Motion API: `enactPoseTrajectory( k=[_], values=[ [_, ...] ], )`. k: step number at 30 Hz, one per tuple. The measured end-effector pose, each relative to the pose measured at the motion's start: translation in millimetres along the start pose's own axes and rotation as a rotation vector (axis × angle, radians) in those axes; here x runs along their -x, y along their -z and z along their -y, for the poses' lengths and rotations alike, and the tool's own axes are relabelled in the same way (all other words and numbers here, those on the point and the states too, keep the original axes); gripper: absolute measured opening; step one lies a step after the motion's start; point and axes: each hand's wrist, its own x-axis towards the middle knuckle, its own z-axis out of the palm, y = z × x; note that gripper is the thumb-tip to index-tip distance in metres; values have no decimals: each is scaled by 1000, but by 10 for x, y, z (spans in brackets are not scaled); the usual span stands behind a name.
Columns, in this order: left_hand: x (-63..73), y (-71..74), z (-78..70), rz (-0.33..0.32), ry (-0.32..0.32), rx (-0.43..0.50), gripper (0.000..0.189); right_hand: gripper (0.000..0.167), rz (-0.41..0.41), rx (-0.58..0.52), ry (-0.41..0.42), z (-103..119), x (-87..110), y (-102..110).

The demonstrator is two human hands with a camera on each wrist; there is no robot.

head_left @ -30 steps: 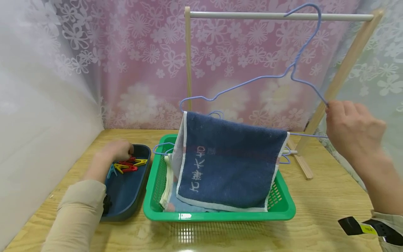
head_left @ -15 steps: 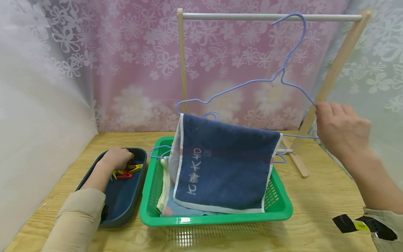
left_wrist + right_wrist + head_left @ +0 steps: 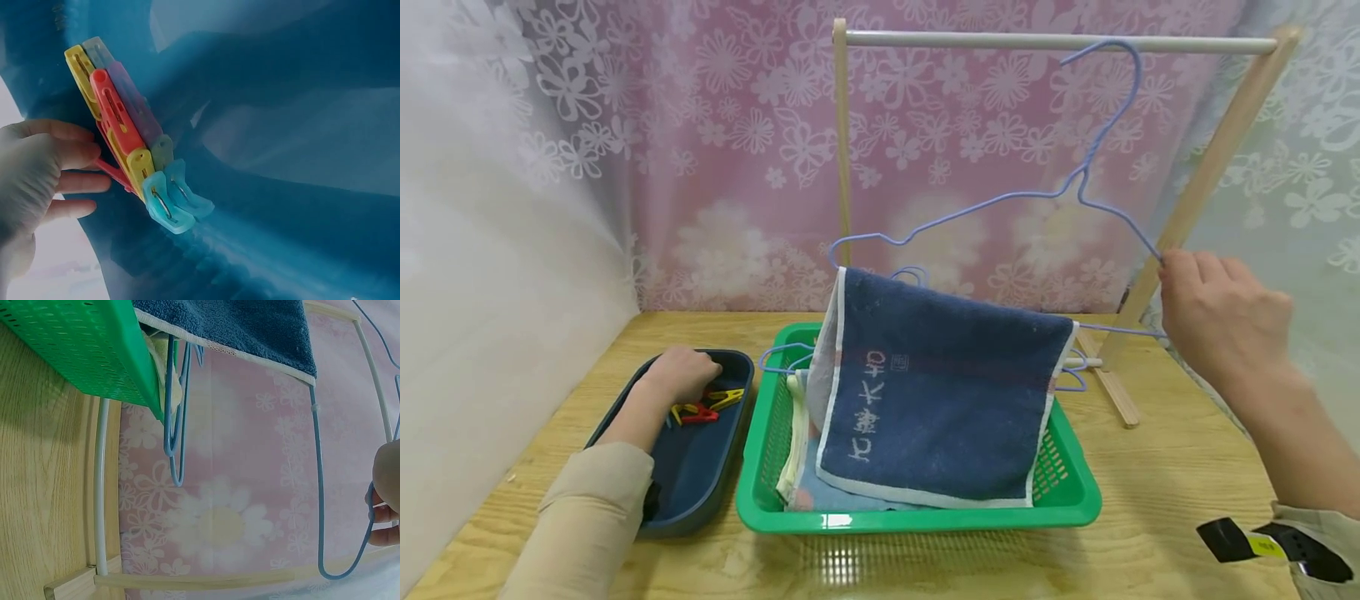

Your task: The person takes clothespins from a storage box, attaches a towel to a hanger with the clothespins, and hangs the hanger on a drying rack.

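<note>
My right hand (image 3: pixel 1225 321) grips the right end of a blue wire hanger (image 3: pixel 977 204), lifted at a slant with its hook up. A navy towel (image 3: pixel 947 400) with white edging and lettering is draped over the hanger's lower bar, its bottom hanging into the green basket. Down in the dark blue bin (image 3: pixel 692 467), my left hand (image 3: pixel 681 375) is at the clothespins. The left wrist view has its fingertips pinching the handle of a red clothespin (image 3: pixel 112 174), beside a row of yellow, red, purple and light-blue clothespins (image 3: pixel 169 197).
The green basket (image 3: pixel 917 521) holds more folded cloths (image 3: pixel 835 487) and other blue hangers (image 3: pixel 786 357). Behind it stands a wooden rack (image 3: pixel 1217 158) with a white top rail (image 3: pixel 970 38). A floral curtain (image 3: pixel 737 167) hangs behind the wooden table (image 3: pixel 1157 500).
My left hand has shifted slightly over the clothespins and covers more of them. The hanger with the towel, held in my right hand, has come down a little from the rail.
</note>
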Motion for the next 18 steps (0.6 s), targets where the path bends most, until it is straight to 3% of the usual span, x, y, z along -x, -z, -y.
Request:
enactPoseTrajectory(
  k=[9,18],
  values=[
    [34,-14,35,-70,-50,-40,13,17,-53,-16,3,26,1,-11],
    [85,179,80,-119,33,165,13,15,-65,-17,1,23,0,-22]
  ],
)
